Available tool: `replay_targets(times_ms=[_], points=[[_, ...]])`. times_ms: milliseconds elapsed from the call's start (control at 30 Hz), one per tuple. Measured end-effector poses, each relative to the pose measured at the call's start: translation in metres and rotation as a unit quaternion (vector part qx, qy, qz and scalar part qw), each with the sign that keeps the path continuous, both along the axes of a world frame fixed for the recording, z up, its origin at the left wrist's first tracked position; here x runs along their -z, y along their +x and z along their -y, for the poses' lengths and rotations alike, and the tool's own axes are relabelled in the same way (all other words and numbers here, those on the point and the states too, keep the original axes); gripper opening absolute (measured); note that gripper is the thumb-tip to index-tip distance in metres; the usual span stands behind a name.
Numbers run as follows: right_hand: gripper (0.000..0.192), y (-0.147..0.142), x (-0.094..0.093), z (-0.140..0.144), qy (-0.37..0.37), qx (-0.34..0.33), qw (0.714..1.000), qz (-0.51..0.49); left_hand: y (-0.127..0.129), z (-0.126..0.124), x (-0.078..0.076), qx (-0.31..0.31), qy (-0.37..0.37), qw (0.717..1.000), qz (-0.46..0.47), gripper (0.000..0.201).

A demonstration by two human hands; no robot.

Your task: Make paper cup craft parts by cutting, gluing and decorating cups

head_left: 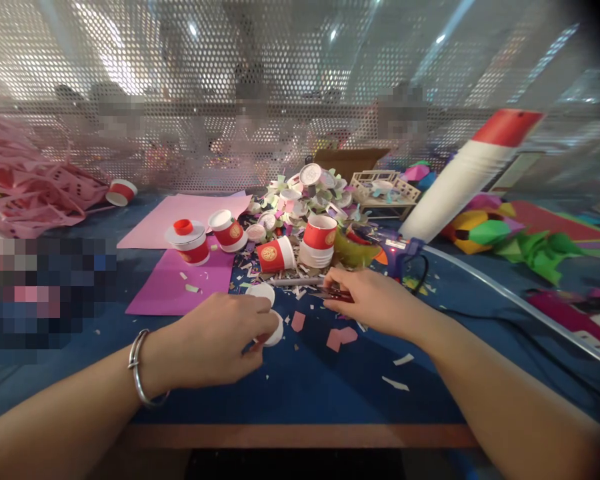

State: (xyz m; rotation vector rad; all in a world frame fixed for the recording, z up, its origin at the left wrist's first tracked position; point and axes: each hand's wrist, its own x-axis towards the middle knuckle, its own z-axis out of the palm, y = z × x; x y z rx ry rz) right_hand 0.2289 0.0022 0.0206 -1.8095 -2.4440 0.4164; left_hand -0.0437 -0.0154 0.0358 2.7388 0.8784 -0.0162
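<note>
My left hand (220,337), with a silver bangle at the wrist, pinches a white paper disc (275,331) between thumb and fingers. A second white disc (261,292) is just beyond its knuckles. My right hand (367,297) has its fingers closed around the dark red handles of scissors (339,295) low over the table. Past the hands, a red paper cup (276,255) lies on its side beside a stack of cups (319,240). Pink paper pieces (341,338) lie on the blue table between my arms.
Cups stand on purple paper (180,293) at left. Beyond is a heap of paper scraps (300,193). A glue gun (397,253) with a black cord sits at right, near a tall leaning stack of cups (460,180). A perforated metal screen (280,80) backs the table.
</note>
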Motion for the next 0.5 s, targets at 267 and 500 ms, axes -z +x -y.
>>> replay_targets(times_ms=[267, 500], points=[[0.02, 0.004, 0.009, 0.009, 0.012, 0.0, 1.0, -0.011, -0.001, 0.006, -0.001, 0.045, -0.056, 0.997, -0.015, 0.015], [0.015, 0.006, 0.008, 0.016, 0.02, -0.017, 1.0, -0.012, 0.0, -0.014, 0.009, -0.005, -0.019, 0.992, 0.123, 0.017]])
